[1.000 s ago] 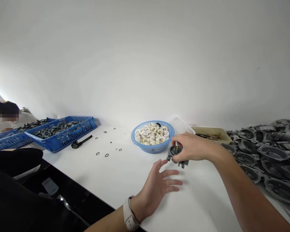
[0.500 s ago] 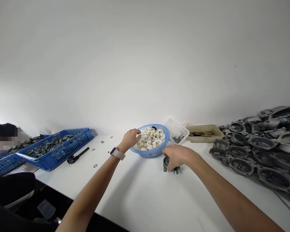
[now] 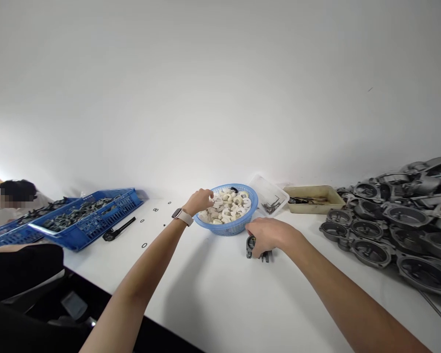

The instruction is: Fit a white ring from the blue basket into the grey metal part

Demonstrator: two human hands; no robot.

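Part (image 3: 250,245): gripped by right hand (image 3: 267,234) | Basket (image 3: 231,228): left hand (image 3: 199,201) over rim, hold cannot be told

The table (image 3: 242,304) is open in front of the basket (image 3: 231,228). Castings (image 3: 370,250) block the right, a crate (image 3: 95,226) the far left.

Dark grey metal part (image 3: 249,251) here, half buried under the right hand (image 3: 268,235), which has it gripped from above. You can make out a rounded opening on its left side and a few stubby prongs poking out toward the near side. It's just in front of the light blue plastic basket (image 3: 231,229), which sits upright and is loaded with white and cream curved pieces (image 3: 230,208), all jumbled. The left hand (image 3: 199,201) is at the basket's left edge, can't tell if it's touching anything.
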